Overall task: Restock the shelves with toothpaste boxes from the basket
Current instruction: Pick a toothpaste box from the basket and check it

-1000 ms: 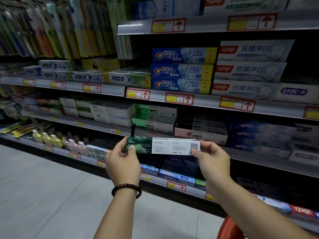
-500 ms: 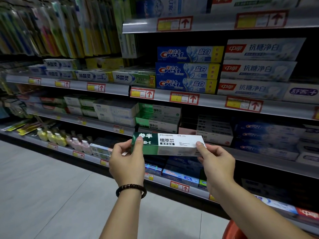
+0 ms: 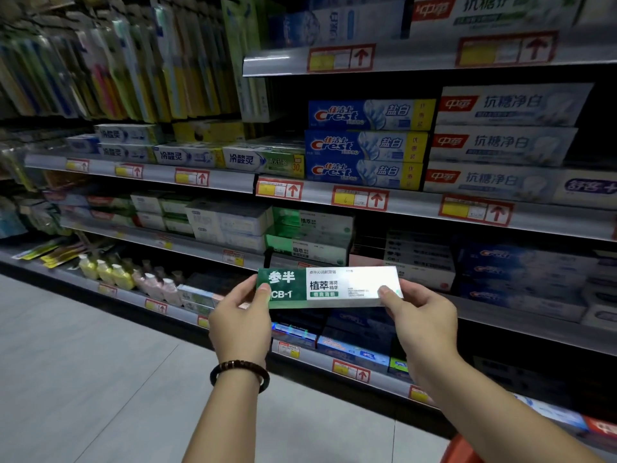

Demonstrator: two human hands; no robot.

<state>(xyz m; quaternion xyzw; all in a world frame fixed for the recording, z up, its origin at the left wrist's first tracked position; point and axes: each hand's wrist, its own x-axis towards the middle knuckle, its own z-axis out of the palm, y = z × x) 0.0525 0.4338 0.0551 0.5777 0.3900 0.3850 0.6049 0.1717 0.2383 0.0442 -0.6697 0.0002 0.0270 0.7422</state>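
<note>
Shelves (image 3: pixel 414 208) packed; green boxes (image 3: pixel 310 235) behind toothpaste box (image 3: pixel 329 288).

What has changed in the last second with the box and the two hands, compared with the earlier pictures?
The green and white toothpaste box was turned over: one second ago its barcode side faced the camera, now its front with the green logo does. Unchanged: the left hand and the right hand grip its two ends, in front of the shelves.

Head-worn view, forward-down, near the shelves (image 3: pixel 417 208)
</note>
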